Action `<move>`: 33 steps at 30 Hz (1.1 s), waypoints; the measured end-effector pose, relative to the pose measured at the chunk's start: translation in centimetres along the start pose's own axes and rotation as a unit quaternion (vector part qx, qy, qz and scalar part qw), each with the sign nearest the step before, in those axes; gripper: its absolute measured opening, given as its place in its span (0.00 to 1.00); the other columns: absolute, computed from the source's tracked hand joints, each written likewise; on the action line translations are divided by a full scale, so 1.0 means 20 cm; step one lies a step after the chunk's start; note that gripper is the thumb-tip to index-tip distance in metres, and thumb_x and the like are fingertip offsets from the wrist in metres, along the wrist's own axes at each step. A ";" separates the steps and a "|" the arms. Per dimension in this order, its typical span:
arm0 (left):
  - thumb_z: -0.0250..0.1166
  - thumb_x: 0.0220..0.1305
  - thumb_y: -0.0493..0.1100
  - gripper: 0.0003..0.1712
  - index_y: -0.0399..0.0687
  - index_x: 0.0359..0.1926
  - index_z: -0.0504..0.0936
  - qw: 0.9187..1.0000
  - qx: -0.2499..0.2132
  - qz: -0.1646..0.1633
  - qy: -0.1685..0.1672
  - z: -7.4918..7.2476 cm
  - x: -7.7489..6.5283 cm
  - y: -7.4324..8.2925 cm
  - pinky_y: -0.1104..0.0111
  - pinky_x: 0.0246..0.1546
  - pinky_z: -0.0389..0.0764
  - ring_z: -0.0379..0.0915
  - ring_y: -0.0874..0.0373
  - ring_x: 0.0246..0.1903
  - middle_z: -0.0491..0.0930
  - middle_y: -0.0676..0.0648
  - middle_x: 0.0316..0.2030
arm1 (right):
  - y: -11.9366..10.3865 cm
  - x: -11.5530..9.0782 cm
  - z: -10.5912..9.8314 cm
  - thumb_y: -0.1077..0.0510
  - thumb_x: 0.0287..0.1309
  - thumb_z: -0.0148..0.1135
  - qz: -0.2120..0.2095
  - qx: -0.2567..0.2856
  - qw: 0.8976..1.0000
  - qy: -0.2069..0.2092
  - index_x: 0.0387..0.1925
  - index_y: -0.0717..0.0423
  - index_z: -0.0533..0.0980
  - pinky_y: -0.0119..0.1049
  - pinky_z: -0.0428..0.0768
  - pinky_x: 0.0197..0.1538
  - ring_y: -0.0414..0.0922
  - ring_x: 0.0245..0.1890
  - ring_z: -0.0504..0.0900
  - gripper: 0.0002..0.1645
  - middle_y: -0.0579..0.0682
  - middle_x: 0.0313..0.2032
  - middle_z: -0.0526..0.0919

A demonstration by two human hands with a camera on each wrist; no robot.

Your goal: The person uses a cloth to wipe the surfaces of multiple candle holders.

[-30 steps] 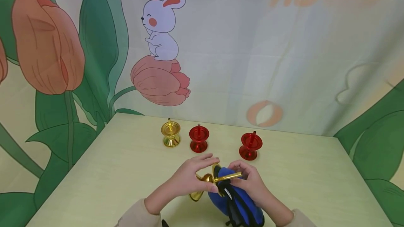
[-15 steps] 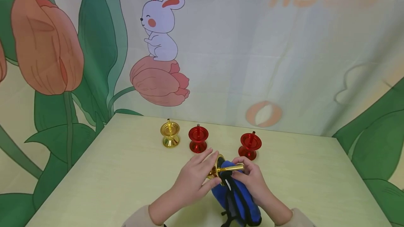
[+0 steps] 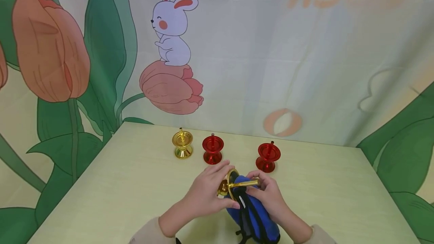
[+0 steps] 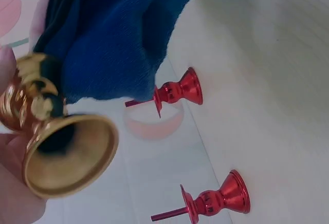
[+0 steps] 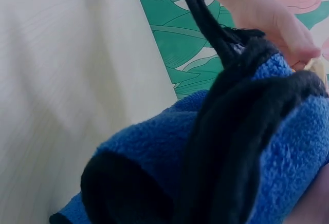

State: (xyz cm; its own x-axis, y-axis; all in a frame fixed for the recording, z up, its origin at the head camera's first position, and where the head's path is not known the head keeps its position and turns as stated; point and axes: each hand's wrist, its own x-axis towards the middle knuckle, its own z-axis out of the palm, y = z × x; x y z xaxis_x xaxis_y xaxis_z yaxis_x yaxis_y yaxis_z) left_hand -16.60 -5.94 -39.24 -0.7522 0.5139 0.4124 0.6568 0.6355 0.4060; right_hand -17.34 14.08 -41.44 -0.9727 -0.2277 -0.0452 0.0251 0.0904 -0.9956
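Observation:
My left hand [image 3: 208,191] grips a gold candlestick [image 3: 223,187] lying sideways, its long spike pointing right. In the left wrist view its flared, hollow base [image 4: 77,157] faces the camera, with fingers around the stem at the left edge. My right hand [image 3: 270,195] pinches a blue cloth [image 3: 264,215] with black trim against the dish of the candlestick, near the spike. The rest of the cloth hangs down in folds towards the table's front. In the right wrist view, the blue cloth [image 5: 149,136] covers most of the candlestick.
At the back of the pale table [image 3: 112,183] stand a gold candlestick [image 3: 183,145], a red candlestick [image 3: 213,150] and, further right, another red candlestick [image 3: 268,156]. Behind them hangs a printed curtain [image 3: 244,55] with a rabbit and tulips.
The held candlestick has turned so its base is now hidden behind my left hand. Both hands and the cloth rose slightly, then the candlestick dipped a little. The standing candlesticks stay put.

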 end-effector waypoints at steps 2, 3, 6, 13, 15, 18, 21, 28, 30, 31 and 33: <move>0.63 0.39 0.69 0.46 0.51 0.58 0.66 0.998 -0.041 -0.010 -0.040 -0.02 0.00 -0.01 0.58 0.53 0.70 0.64 0.55 0.57 0.68 0.48 0.58 | 0.01 0.00 0.00 0.68 0.47 0.58 -0.011 -0.003 1.000 -0.016 0.42 0.68 0.67 0.31 0.76 0.40 0.40 0.31 0.77 0.17 0.41 0.30 0.80; 0.64 0.39 0.67 0.45 0.52 0.57 0.67 0.996 -0.066 -0.018 -0.060 -0.03 0.01 -0.01 0.57 0.53 0.70 0.66 0.56 0.56 0.68 0.49 0.58 | 0.01 0.00 -0.01 0.68 0.47 0.58 -0.015 -0.005 1.000 -0.024 0.42 0.68 0.67 0.30 0.76 0.40 0.39 0.31 0.77 0.18 0.40 0.30 0.79; 0.66 0.40 0.63 0.42 0.54 0.57 0.68 0.988 -0.115 -0.041 -0.094 -0.05 0.02 -0.03 0.54 0.53 0.68 0.65 0.54 0.56 0.66 0.49 0.59 | 0.01 -0.01 -0.01 0.68 0.47 0.58 -0.026 -0.006 0.999 -0.042 0.43 0.70 0.66 0.28 0.76 0.40 0.37 0.31 0.77 0.19 0.38 0.30 0.79; 0.62 0.39 0.67 0.43 0.54 0.58 0.69 0.993 -0.110 -0.021 0.038 -0.01 0.01 -0.03 0.55 0.52 0.69 0.62 0.55 0.58 0.71 0.51 0.56 | 0.00 0.00 -0.01 0.65 0.50 0.57 -0.016 -0.008 1.000 -0.006 0.42 0.67 0.67 0.32 0.75 0.41 0.39 0.32 0.77 0.17 0.41 0.30 0.80; 0.57 0.44 0.67 0.41 0.51 0.57 0.70 0.995 -0.069 0.015 0.077 0.01 0.01 -0.02 0.58 0.52 0.71 0.65 0.56 0.57 0.72 0.50 0.55 | -0.01 0.01 -0.01 0.66 0.50 0.57 -0.004 -0.007 1.000 0.014 0.42 0.66 0.67 0.32 0.76 0.41 0.41 0.32 0.77 0.16 0.43 0.30 0.80; 0.51 0.53 0.65 0.40 0.45 0.60 0.66 0.994 0.002 0.058 0.090 0.03 0.00 -0.02 0.60 0.54 0.70 0.65 0.56 0.57 0.71 0.48 0.56 | -0.02 0.01 -0.01 0.66 0.50 0.57 0.013 -0.009 0.999 0.045 0.41 0.64 0.69 0.32 0.76 0.38 0.43 0.31 0.76 0.15 0.48 0.29 0.79; 0.53 0.51 0.67 0.45 0.42 0.63 0.61 0.994 0.046 0.068 0.072 0.04 -0.01 -0.01 0.60 0.56 0.68 0.62 0.56 0.59 0.67 0.46 0.59 | -0.02 0.01 0.00 0.67 0.49 0.58 0.025 -0.009 0.998 0.058 0.41 0.63 0.69 0.32 0.76 0.37 0.44 0.30 0.76 0.14 0.50 0.28 0.78; 0.66 0.40 0.64 0.50 0.44 0.61 0.63 0.997 0.027 0.036 0.066 0.03 0.00 0.01 0.61 0.54 0.70 0.64 0.56 0.57 0.69 0.48 0.58 | -0.02 0.00 0.00 0.66 0.49 0.58 0.021 -0.007 0.999 0.042 0.41 0.64 0.69 0.32 0.76 0.38 0.43 0.30 0.76 0.15 0.49 0.27 0.78; 0.66 0.39 0.64 0.49 0.46 0.61 0.63 0.999 -0.002 0.023 0.047 0.02 0.00 0.01 0.63 0.52 0.72 0.66 0.57 0.55 0.70 0.49 0.56 | -0.02 0.00 0.00 0.66 0.49 0.58 0.014 -0.010 0.999 0.035 0.40 0.64 0.69 0.32 0.75 0.39 0.43 0.30 0.76 0.15 0.47 0.27 0.79; 0.66 0.39 0.65 0.49 0.47 0.60 0.64 0.999 -0.016 0.014 0.032 0.01 0.01 0.01 0.64 0.50 0.73 0.68 0.59 0.53 0.71 0.50 0.55 | -0.02 0.00 -0.01 0.67 0.49 0.58 0.008 -0.012 1.000 0.027 0.40 0.65 0.69 0.32 0.75 0.39 0.42 0.30 0.76 0.15 0.46 0.27 0.79; 0.65 0.38 0.66 0.48 0.50 0.60 0.64 0.999 -0.050 -0.002 -0.005 -0.01 0.01 0.01 0.66 0.47 0.74 0.70 0.61 0.47 0.73 0.52 0.53 | -0.01 0.00 -0.02 0.67 0.48 0.58 -0.008 -0.012 1.000 0.008 0.40 0.64 0.69 0.32 0.75 0.40 0.41 0.31 0.76 0.15 0.43 0.28 0.79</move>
State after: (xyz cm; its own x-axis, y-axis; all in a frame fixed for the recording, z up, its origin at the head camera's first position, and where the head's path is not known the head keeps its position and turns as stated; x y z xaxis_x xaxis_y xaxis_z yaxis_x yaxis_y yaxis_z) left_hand -16.59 -5.86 -38.96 -0.7549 0.5179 0.4024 0.6556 0.5772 0.4869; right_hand -17.41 14.40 -41.13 -0.9763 -0.2145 -0.0285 0.0047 0.1106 -0.9939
